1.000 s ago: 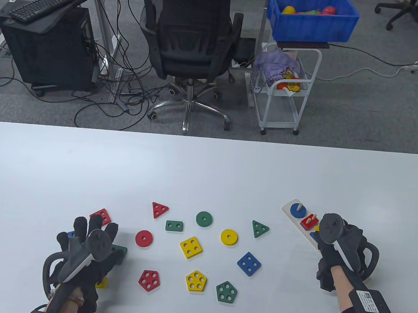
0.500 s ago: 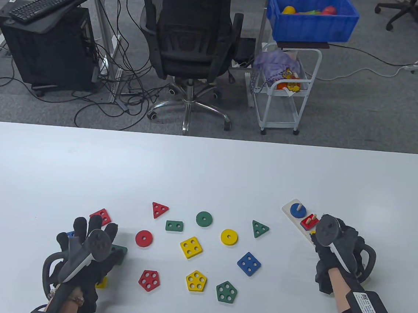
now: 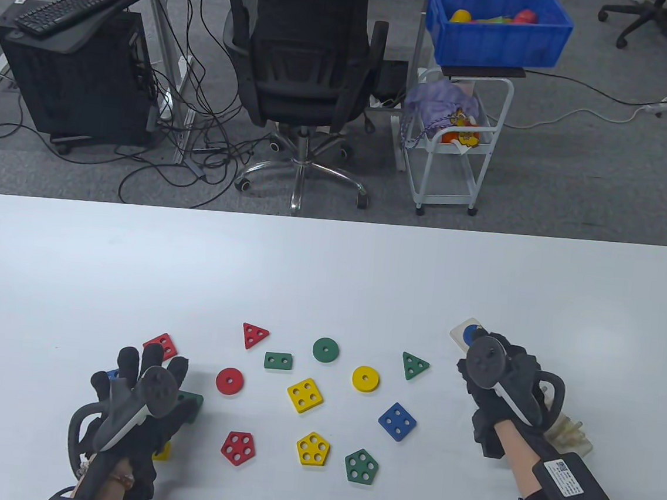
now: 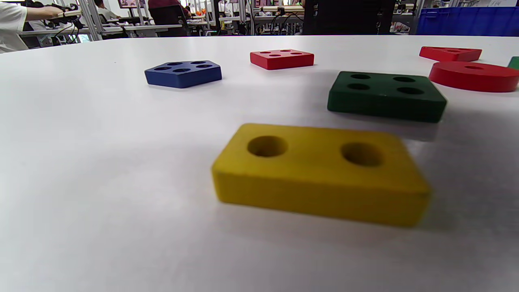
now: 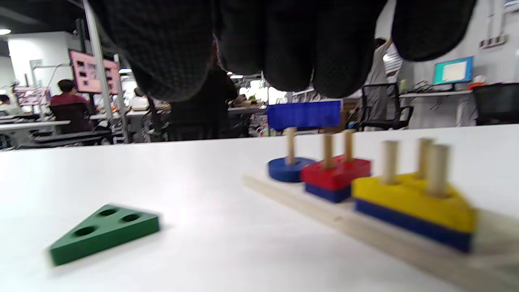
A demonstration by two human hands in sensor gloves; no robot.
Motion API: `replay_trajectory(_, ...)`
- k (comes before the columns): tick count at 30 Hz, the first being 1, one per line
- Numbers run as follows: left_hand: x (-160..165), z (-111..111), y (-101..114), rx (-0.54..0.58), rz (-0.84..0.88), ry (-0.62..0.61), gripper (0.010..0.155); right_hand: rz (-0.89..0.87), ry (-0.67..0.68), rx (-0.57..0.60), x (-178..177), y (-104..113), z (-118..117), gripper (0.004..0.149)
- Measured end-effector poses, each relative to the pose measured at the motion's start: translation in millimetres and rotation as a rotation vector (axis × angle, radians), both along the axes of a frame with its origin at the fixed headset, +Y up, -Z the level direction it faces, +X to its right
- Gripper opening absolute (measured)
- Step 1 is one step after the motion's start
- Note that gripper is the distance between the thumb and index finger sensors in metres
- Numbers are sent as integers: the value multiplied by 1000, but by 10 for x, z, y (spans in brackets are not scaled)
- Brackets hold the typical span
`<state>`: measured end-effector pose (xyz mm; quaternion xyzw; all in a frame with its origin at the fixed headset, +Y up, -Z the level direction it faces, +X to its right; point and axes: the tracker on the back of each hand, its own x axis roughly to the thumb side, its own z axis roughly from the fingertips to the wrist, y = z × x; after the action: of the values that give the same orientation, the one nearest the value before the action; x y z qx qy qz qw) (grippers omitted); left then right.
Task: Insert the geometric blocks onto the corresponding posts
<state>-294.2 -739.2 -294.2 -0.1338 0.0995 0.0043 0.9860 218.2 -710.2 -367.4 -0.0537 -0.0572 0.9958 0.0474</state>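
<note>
A wooden board (image 5: 405, 243) with pegs holds a blue ring (image 5: 286, 170), a red block (image 5: 336, 170) on a blue one, and a yellow triangle (image 5: 409, 198) on a blue one. Many more colored blocks lie flat on the white table (image 3: 331, 273), like a green triangle (image 3: 414, 365) and a yellow ring (image 3: 366, 379).

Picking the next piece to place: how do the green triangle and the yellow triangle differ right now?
The green triangle lies loose and flat on the table, its three holes empty; the yellow triangle sits on the peg board with three pegs through it. The green triangle lies alone; the yellow triangle is stacked on a blue piece. Both are three-holed triangles.

Overhead view looks down; wrist cameras skim the table (image 3: 331, 273).
</note>
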Motion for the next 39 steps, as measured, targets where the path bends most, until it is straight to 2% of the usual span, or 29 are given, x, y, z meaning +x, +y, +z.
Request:
replay_trajectory(3,-2,-1,0,0,1,1,77,29,44,-77,-210,-82,-99,60)
replay_trajectory(8,-2,-1,0,-1,1,2,77,80,86,-127,-517,-213,-224,60)
replay_trajectory(14,-4,0,1,-5,0,4,77,257,82,-255,-839,-428,-370,65)
replay_trajectory(19,-6,-1,2,-6,1,5,77,316,73,-238,-950,-478,-397,59)
replay_trajectory(28,-5,-4,1,-7,1,3,76,262,41,-249,-959,-452,-402,56)
replay_trajectory(33,-5,-6,2,-7,1,2,77,262,62,-231,-933,-456,-378,60)
replay_trajectory(39,-10,-8,-1,-5,5,5,76,250,146,-150,-852,-431,-272,61)
